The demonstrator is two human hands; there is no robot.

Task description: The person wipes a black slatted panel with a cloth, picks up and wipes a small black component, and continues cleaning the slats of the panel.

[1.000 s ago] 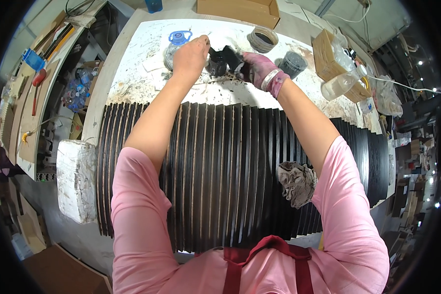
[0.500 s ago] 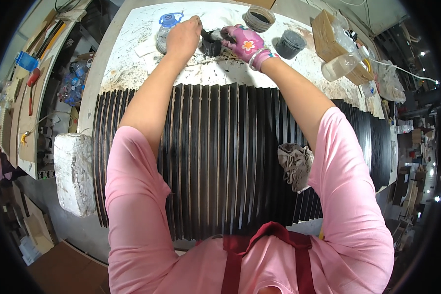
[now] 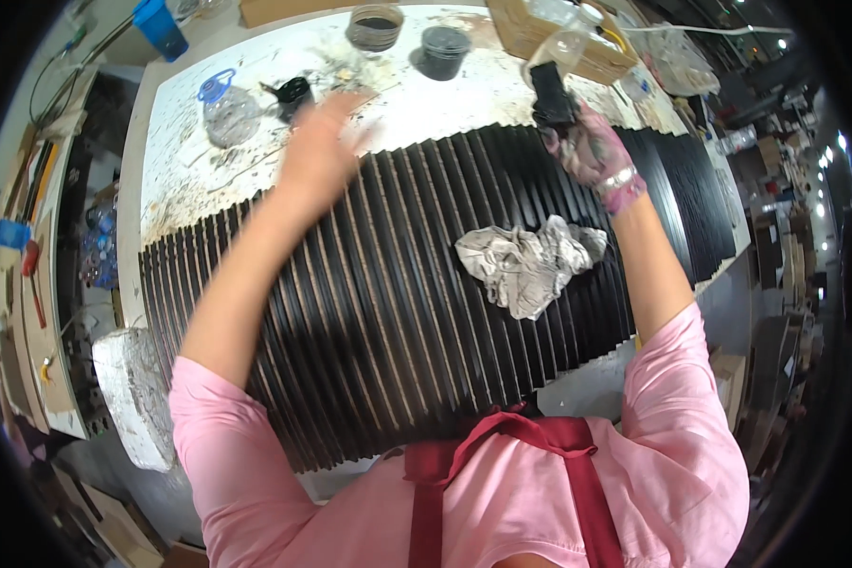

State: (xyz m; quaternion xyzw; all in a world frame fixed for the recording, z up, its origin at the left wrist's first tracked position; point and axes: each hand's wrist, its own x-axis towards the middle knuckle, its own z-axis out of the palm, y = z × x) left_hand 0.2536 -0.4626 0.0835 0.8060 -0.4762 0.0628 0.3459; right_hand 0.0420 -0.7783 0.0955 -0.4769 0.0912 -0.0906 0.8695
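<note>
My right hand (image 3: 592, 156), in a stained pink patterned glove, grips a black block-shaped piece (image 3: 552, 95), perhaps a coated pad, above the far right of the row. My bare left hand (image 3: 320, 151) is blurred over the row's far edge, its fingers apart with nothing seen in them. Long black strips (image 3: 398, 275) lie side by side across the table, some with brown edges showing between them. A crumpled grey cloth (image 3: 530, 260) rests on the strips, right of centre. Just beyond my left hand stands a small black container (image 3: 294, 95), partly hidden by it.
A clear bottle with a blue handle (image 3: 232, 123) stands far left on the stained white table (image 3: 185, 161). A dark-stained jar (image 3: 376, 30) and a dark tub (image 3: 443, 55) stand at the back. A cardboard box (image 3: 617, 59) is back right; a white wrapped block (image 3: 128, 398) sits left.
My right hand has moved right, away from the black container, and now lifts the black piece. My left hand has come back toward the strips. The view has turned, and the cloth shows more fully.
</note>
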